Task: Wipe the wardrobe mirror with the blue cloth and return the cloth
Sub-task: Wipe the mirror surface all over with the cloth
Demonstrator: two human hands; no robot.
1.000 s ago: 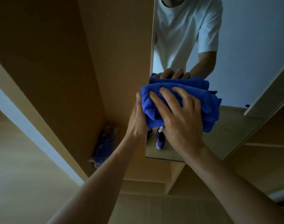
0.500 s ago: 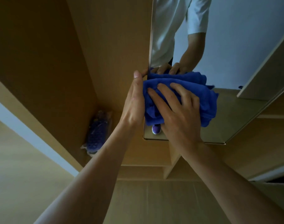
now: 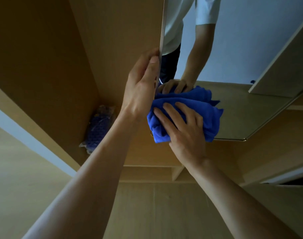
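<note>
Head view looks down along both forearms toward the lower end of a wardrobe mirror [image 3: 242,109] fixed to a tan wooden panel. The right hand [image 3: 183,128] lies flat with its fingers spread over a bunched blue cloth [image 3: 207,111], pressing it against the glass at the mirror's bottom left corner; the cloth's lower fold hangs just past the mirror's bottom edge. The left hand [image 3: 140,87] grips the mirror's left edge just above the cloth, the thumb along the front of the metal trim and the fingers curled behind it, out of sight. The heel of this hand touches the top left of the cloth.

In the glass, the reflection shows a person in a white short-sleeved shirt and dark trousers, with a reflected hand meeting the cloth from above. A pale wall and the floor also show in the reflection.

Left of the mirror, deep in the wardrobe's open compartment, a dark blue item in clear plastic wrap [image 3: 99,128] leans in the corner, well apart from both hands. Light wood flooring [image 3: 156,213] fills the bottom of the view.
</note>
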